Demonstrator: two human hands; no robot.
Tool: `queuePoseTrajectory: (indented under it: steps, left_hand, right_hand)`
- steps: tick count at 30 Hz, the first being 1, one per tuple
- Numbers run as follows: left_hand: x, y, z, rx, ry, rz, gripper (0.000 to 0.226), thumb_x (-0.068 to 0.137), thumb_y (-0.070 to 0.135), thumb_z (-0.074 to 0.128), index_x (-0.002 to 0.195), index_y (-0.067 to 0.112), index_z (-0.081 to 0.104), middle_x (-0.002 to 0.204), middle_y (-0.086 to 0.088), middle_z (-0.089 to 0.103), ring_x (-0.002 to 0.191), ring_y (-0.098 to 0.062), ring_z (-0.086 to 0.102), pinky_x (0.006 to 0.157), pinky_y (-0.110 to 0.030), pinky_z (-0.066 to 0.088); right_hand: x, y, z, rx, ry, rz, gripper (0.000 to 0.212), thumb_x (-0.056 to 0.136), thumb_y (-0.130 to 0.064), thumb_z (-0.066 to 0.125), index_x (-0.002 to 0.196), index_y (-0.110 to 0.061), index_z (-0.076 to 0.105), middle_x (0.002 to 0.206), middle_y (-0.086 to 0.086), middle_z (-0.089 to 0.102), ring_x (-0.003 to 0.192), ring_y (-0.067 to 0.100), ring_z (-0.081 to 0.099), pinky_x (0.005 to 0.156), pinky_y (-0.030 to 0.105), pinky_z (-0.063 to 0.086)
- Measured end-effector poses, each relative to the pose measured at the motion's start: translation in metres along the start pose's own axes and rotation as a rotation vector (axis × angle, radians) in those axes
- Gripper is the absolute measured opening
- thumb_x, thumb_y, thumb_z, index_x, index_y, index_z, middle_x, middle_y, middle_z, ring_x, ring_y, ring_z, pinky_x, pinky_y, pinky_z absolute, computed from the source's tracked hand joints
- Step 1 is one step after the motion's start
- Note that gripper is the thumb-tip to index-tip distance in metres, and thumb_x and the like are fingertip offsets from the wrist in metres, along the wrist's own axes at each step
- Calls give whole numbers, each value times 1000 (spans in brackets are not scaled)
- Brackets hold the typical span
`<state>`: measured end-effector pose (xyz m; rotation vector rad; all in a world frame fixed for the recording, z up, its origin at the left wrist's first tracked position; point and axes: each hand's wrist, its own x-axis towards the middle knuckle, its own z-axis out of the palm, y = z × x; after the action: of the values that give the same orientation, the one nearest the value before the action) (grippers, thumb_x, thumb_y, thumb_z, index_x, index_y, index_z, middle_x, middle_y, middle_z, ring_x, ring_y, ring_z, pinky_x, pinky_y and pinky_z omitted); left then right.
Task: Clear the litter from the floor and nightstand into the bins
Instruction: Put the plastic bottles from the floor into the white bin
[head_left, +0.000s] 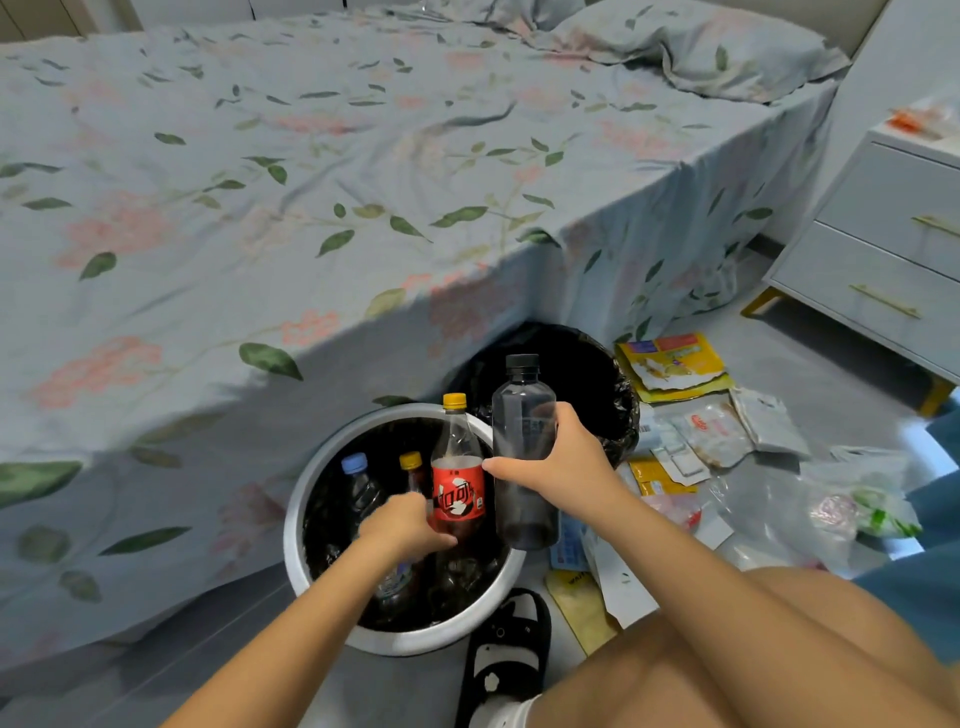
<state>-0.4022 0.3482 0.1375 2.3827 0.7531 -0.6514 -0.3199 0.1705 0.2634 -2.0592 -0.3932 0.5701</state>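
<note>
Bedroom floor (810, 364) strewn with wrappers (675, 364), left hand (405, 525) grip closed on cola bottle (457, 467), right hand (561, 457) grip around dark bottle (522, 415)

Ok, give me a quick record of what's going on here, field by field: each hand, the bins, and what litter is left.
left hand: grips red-label bottle over white bin
right hand: holds dark bottle, upright, black cap
white bin: already holds bottles
black-lined bin: behind white bin, beside bed
floor litter: wrappers and plastic bags right of bins
nightstand: litter on top, blurred
</note>
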Motion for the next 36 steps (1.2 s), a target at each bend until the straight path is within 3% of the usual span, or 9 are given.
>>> queuePoseTrajectory:
  steps: [4,7,10,14,22,26,30,32,36]
  left_hand:
    - [-24,12,-41,-677,269,164,20,87,39,64,92,20,67,88,5,70,85,-13,65,73,-26,51]
    - [-51,40,-72,-1105,328,244,37,81,57,60,96,24,66,98,5,70,96,-8,65,82,-29,53]
    - [-66,58,-84,-982,249,293,73,58,71,69,112,22,64,103,9,69,97,-4,65,83,-30,55]
    - [-68,63,-82,-601,236,333,38,68,47,79,97,27,65,85,14,70,77,3,65,65,-15,49]
    - [-63,26,-69,-683,331,324,48,57,45,85,99,32,66,91,12,73,85,0,67,76,-23,52]
    - [-54,-9,-61,-636,396,210,56,54,40,88,104,29,65,98,14,71,96,-5,65,83,-25,49]
    - [-46,-30,-42,-502,405,89,61,59,32,89,111,23,60,102,11,64,101,-12,61,76,-20,41]
    - [-40,-36,-30,-477,365,47,61,60,32,88,113,20,60,99,10,62,100,-12,60,76,-20,39]
    - [-31,-42,-11,-510,300,-5,64,60,33,88,116,21,60,104,5,66,98,-12,60,79,-22,40]
  right_hand:
    - [3,-4,7,-12,-54,-26,70,64,-41,84,118,-24,42,95,-23,47,83,-8,48,62,9,38]
    - [4,-4,16,-24,-115,-23,74,62,-43,85,121,-24,45,105,-19,54,92,-4,53,71,12,42]
    - [5,-3,25,-58,-198,16,71,61,-43,84,118,-23,48,106,-12,59,96,2,58,78,20,49]
    - [0,-3,34,24,-324,-57,58,65,-30,83,117,-34,59,106,-13,69,100,0,63,91,29,53]
    - [2,10,39,-173,-541,170,83,68,-42,81,135,-18,38,127,-5,52,114,10,53,98,29,47]
    - [3,10,30,-269,-421,173,54,84,-28,69,124,2,51,125,18,57,97,19,59,85,32,50]
    - [7,12,25,-282,-313,181,40,91,-19,58,113,13,53,102,30,56,65,16,46,50,14,42]
    - [6,9,25,-289,-296,188,21,91,-16,55,87,4,52,111,38,54,67,18,44,44,11,40]
    - [6,9,27,-279,-285,165,11,90,-14,54,82,-8,49,110,38,56,65,19,46,42,10,40]
